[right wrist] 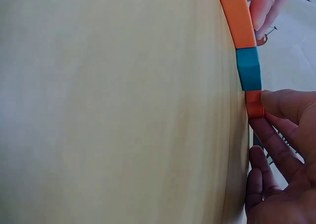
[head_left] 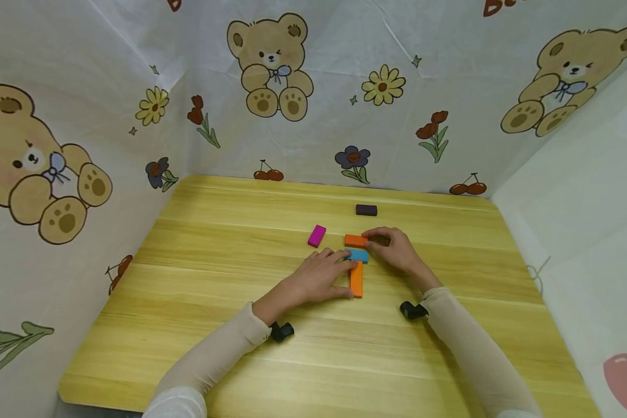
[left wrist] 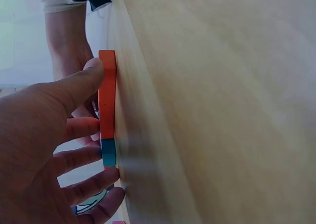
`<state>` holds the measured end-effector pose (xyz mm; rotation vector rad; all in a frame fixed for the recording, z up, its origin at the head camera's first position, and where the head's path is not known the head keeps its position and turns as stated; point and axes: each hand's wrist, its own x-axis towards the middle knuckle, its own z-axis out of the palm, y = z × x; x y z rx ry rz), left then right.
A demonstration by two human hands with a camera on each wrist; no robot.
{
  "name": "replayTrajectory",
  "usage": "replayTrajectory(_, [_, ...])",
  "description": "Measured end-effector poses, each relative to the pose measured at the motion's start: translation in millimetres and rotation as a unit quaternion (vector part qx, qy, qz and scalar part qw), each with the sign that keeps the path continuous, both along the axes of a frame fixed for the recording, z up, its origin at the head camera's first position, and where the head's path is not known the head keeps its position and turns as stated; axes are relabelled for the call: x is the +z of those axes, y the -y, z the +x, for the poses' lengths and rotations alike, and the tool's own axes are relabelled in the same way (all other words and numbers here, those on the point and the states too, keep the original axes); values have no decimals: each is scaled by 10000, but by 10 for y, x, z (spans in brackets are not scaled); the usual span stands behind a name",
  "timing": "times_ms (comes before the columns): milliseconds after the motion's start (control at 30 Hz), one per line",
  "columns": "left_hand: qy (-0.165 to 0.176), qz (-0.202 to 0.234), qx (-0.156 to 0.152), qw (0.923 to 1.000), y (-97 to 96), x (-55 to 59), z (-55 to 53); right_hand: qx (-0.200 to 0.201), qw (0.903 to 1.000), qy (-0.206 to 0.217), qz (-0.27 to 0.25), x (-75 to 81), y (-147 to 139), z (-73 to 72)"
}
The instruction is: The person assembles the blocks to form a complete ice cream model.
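Note:
Three blocks form a row touching end to side: a long orange block (head_left: 356, 281) nearest, a blue block (head_left: 359, 256) lying crosswise behind it, then another orange block (head_left: 354, 240) crosswise at the far side. My left hand (head_left: 316, 277) touches the row from its left; in the left wrist view, the thumb is at the long orange block (left wrist: 107, 98) and spread fingers reach along the blue block (left wrist: 108, 152). At the far orange block's right end, my right hand (head_left: 395, 251) pinches it between thumb and forefinger. The right wrist view shows that orange block (right wrist: 254, 103) against the blue one.
A magenta block (head_left: 316, 235) lies left of the row, and a dark block (head_left: 366, 210) lies behind it. Everything rests on a wooden tabletop (head_left: 214, 249). A patterned sheet (head_left: 334, 128) rises behind the table and along its sides.

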<state>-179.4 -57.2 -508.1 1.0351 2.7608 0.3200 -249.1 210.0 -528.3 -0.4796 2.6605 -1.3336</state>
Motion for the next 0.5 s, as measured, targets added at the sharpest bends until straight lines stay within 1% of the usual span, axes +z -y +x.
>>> replayTrajectory(300, [20,-13,7,10000,6,-35,-10,88,9999,-83,34,3,15,37])
replayTrajectory(500, [65,32,11,10000,10,-23,-9,61,9999,-77,24,-6,22,35])
